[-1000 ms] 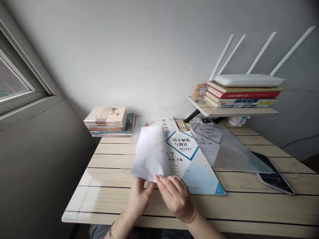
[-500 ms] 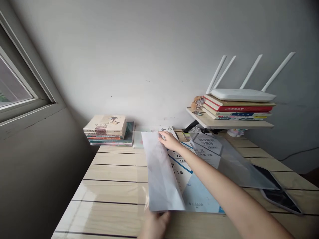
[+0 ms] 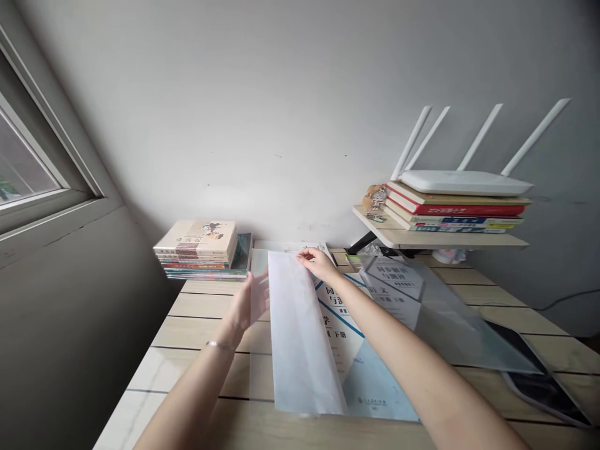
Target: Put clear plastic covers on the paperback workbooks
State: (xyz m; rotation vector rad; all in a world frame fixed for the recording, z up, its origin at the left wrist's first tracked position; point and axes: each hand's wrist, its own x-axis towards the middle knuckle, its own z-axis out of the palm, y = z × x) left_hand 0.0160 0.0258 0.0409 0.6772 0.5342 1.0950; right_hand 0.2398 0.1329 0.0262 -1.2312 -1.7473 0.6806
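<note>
Translucent white plastic cover flap (image 3: pixel 300 337) lies folded over blue-and-white workbook (image 3: pixel 364 381) on pale wooden table (image 3: pixel 187 306). Left hand (image 3: pixel 248 303) spread flat at flap's left edge, gripping nothing. Right hand (image 3: pixel 321 262) on flap's top edge, fingers curled; grip unclear.

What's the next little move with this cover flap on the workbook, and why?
Probably slide the left hand along the fold toward you, creasing it flat. The white flap lies folded over the left side of the workbook, the right hand touches the flap's far edge, and the left hand is open beside the fold's far end.
</note>
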